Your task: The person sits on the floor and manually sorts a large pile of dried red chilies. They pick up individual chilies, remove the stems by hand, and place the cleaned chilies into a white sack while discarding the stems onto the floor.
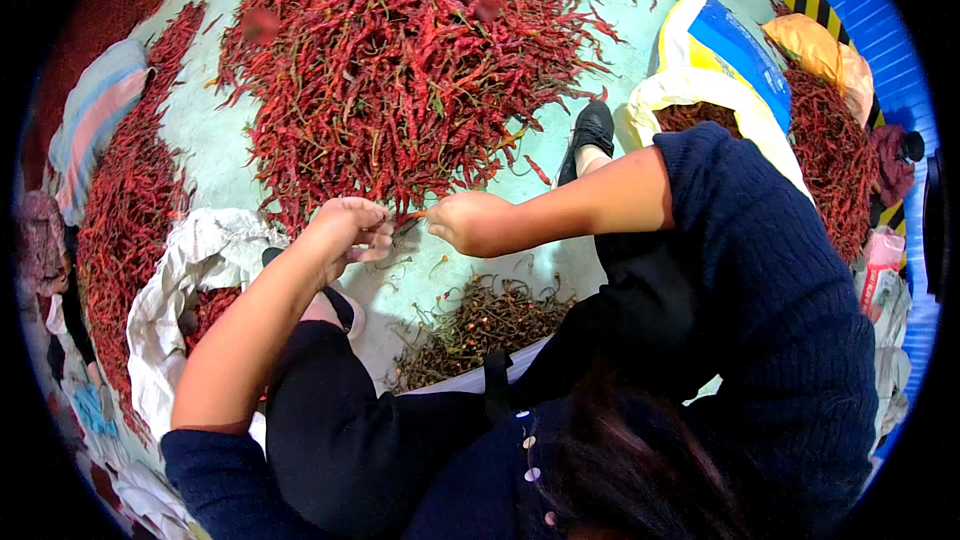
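My left hand (pixel 352 231) and my right hand (pixel 472 223) are close together at the near edge of a big heap of dried red chili peppers (pixel 405 82). An orange-red chili pepper (pixel 415 215) sticks out of the fingers of my right hand towards the left one. The left thumb and forefinger come together near its end, with the other fingers loosely curled; whether they pinch anything is too small to tell. Below the hands, between my legs, lies a pile of brown chili stems (pixel 487 330) on the pale green floor (pixel 375 277).
On my left stands an open white woven sack (pixel 217 240) with red chilies inside. To the right is an open white, yellow and blue sack (pixel 720 67) holding darker chilies. Another chili heap (pixel 829 157) lies by the blue wall (pixel 892 22). A striped sack (pixel 101 127) rests at far left.
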The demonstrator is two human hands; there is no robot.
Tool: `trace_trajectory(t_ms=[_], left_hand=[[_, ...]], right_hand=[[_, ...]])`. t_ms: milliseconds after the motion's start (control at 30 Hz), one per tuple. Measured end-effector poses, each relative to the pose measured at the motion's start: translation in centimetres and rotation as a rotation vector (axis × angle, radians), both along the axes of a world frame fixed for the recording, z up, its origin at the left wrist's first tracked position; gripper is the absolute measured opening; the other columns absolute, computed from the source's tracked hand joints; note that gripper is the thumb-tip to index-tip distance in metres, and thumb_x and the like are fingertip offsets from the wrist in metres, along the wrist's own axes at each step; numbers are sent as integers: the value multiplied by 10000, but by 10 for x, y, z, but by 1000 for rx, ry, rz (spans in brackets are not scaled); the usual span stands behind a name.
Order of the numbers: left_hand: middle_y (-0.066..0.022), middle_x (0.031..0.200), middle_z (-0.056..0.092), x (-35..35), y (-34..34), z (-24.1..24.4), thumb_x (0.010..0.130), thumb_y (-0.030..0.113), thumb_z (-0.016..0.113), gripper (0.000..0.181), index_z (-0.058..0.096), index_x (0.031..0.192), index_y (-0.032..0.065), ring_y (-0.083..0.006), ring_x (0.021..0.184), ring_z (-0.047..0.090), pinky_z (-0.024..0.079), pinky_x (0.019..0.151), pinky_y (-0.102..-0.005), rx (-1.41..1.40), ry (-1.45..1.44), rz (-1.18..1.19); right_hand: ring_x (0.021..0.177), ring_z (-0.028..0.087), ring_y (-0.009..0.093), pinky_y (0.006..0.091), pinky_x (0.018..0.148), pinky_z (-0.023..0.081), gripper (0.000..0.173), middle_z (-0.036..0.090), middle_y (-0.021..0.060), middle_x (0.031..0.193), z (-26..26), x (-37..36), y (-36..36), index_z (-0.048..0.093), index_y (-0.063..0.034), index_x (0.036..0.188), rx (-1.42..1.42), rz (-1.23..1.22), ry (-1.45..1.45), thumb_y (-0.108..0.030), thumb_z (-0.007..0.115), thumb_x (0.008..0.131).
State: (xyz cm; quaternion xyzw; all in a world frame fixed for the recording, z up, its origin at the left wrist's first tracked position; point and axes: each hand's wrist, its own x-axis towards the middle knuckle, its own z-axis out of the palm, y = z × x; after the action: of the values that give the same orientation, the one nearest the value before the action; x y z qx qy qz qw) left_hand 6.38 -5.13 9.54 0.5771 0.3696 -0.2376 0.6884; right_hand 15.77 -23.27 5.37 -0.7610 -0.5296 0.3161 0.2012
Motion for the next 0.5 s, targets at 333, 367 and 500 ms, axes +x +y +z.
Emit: trace_trajectory(t_ms=[333, 367, 500], left_hand=[[-65, 811, 554, 32, 7, -8, 802, 68, 498, 277, 455, 1075, 42, -149, 677, 559, 490, 562, -270, 81, -90, -167], [-72, 828, 552, 32, 1, -10, 803, 69, 498, 303, 440, 1099, 39, -152, 687, 560, 490, 567, -268, 49, -108, -154], [-99, 830, 555, 13, -4, -19, 830, 48, 459, 237, 452, 1064, 11, -158, 667, 565, 513, 592, -280, -172, -55, -70]], right_hand=[[784, 579, 279, 386, 645, 492, 208, 467, 155, 1013, 27, 143, 77, 525, -64, 957, 182, 40, -861, -88, 485, 755], [767, 580, 271, 393, 644, 494, 188, 456, 150, 1026, 19, 156, 83, 544, -60, 932, 222, 82, -901, -84, 480, 757], [802, 576, 261, 364, 639, 485, 143, 482, 109, 1024, 5, 180, 95, 583, -87, 852, -53, 178, -999, -107, 479, 757]])
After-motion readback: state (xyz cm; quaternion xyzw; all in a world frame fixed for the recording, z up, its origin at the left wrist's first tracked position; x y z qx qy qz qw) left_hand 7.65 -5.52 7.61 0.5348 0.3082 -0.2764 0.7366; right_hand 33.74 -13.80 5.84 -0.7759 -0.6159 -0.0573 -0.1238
